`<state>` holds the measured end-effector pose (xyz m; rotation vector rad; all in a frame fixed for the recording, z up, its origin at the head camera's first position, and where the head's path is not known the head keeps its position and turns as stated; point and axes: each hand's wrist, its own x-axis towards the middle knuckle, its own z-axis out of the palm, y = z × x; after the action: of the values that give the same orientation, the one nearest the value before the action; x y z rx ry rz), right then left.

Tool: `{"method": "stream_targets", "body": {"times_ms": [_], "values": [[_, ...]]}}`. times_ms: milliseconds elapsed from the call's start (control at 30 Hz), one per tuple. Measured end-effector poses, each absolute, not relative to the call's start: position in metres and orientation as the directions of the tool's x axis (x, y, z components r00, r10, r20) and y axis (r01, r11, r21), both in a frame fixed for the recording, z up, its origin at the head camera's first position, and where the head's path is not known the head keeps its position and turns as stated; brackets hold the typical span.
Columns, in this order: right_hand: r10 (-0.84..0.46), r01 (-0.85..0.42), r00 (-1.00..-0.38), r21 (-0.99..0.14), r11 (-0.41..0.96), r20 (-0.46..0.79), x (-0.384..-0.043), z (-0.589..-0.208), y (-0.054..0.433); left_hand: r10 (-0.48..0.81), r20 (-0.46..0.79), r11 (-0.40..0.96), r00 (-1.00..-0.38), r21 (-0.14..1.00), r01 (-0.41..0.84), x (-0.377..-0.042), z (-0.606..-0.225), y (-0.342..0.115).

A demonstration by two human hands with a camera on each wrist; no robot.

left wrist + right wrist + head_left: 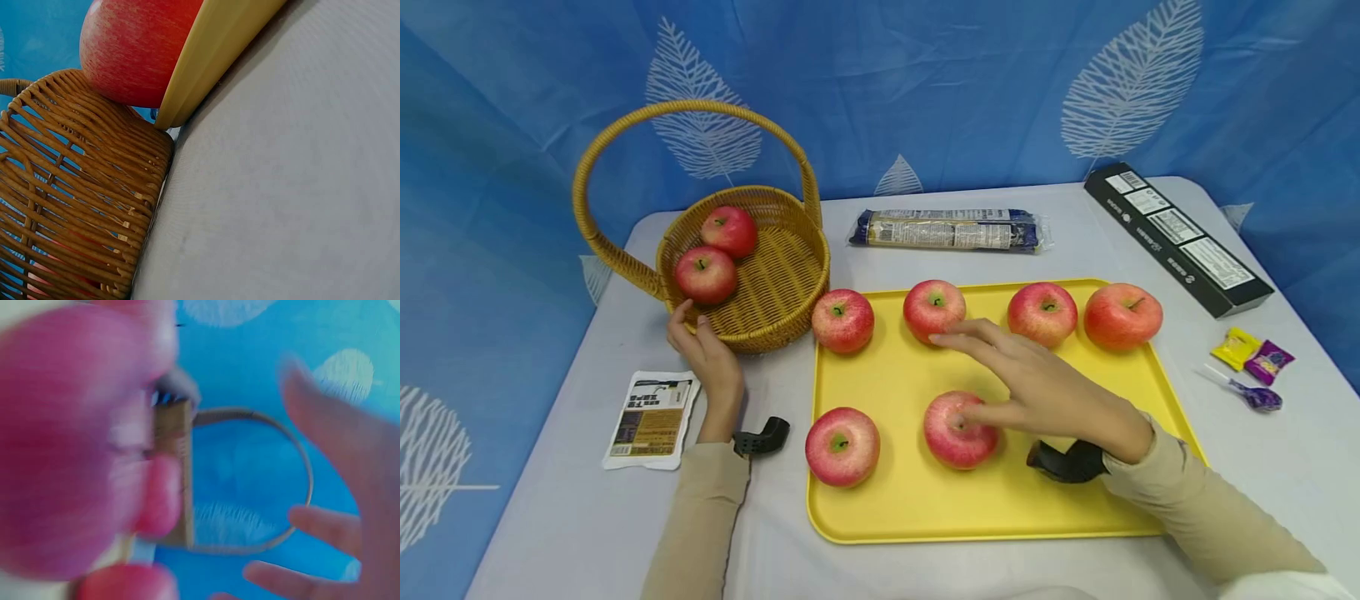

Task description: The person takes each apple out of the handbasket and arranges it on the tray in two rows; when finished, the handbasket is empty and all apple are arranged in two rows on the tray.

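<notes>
A wicker basket (778, 287) with a tall looped handle stands at the back left, two red apples (706, 275) inside it. My left hand (713, 367) rests at the basket's near left side, its fingertips against the rim. Several apples lie on a yellow tray (910, 504). Over the tray, my right hand (1037, 387) is spread with nothing in its grasp. Its thumb overlaps the front middle apple (951, 437) from above, while its fingers reach toward a back apple (934, 304). Blurred apples (62, 444) fill the left of the right wrist view, apart from the hand.
A white-edged food packet (651, 421) lies left of the tray. Behind the tray is a dark blue wrapped pack (951, 231). A long black box (1180, 237), small candies (1255, 354) and a purple lollipop (1258, 396) lie to the right. Blue cloth backs the table.
</notes>
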<state>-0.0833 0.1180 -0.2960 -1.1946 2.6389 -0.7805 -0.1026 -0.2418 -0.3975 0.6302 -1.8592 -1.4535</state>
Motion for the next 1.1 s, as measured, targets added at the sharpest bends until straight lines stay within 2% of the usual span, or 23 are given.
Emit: {"method": "stream_targets", "body": {"times_ms": [167, 267, 400, 567, 667, 767, 1000, 1100], "values": [[-0.69, -0.657, -0.669, -0.654, 0.375, 0.276, -0.123, -0.268, 0.056, -0.742, 0.211, 0.252, -0.636, 0.967, 0.027, -0.102, -0.399, -0.244], [-0.652, -0.609, -0.678, -0.755, 0.241, 0.339, -0.153, -0.262, 0.004, -0.744, 0.218, 0.254, -0.632, 0.967, 0.034, -0.104, -0.401, -0.244], [-0.603, -0.361, -0.755, -0.931, 0.056, 0.257, -0.193, -0.273, -0.061, -0.744, 0.226, 0.258, -0.629, 0.965, 0.042, -0.107, -0.403, -0.242], [-0.51, -0.019, -0.856, -0.992, -0.126, 0.081, -0.23, -0.312, -0.13, -0.739, 0.229, 0.273, -0.634, 0.962, 0.029, -0.107, -0.404, -0.243], [-0.454, 0.131, -0.889, -0.981, -0.141, -0.054, -0.239, -0.331, -0.16, -0.741, 0.23, 0.282, -0.631, 0.959, 0.018, -0.104, -0.404, -0.244], [-0.418, 0.219, -0.895, -0.969, -0.112, -0.154, -0.239, -0.342, -0.176, -0.741, 0.235, 0.286, -0.629, 0.958, 0.021, -0.102, -0.404, -0.244], [-0.512, 0.201, -0.84, -0.979, 0.016, -0.181, -0.241, -0.349, -0.183, -0.734, 0.241, 0.282, -0.635, 0.959, 0.037, -0.102, -0.402, -0.242], [-0.583, 0.185, -0.788, -0.979, 0.083, -0.199, -0.241, -0.349, -0.182, -0.732, 0.243, 0.283, -0.637, 0.958, 0.04, -0.103, -0.401, -0.242]]}}
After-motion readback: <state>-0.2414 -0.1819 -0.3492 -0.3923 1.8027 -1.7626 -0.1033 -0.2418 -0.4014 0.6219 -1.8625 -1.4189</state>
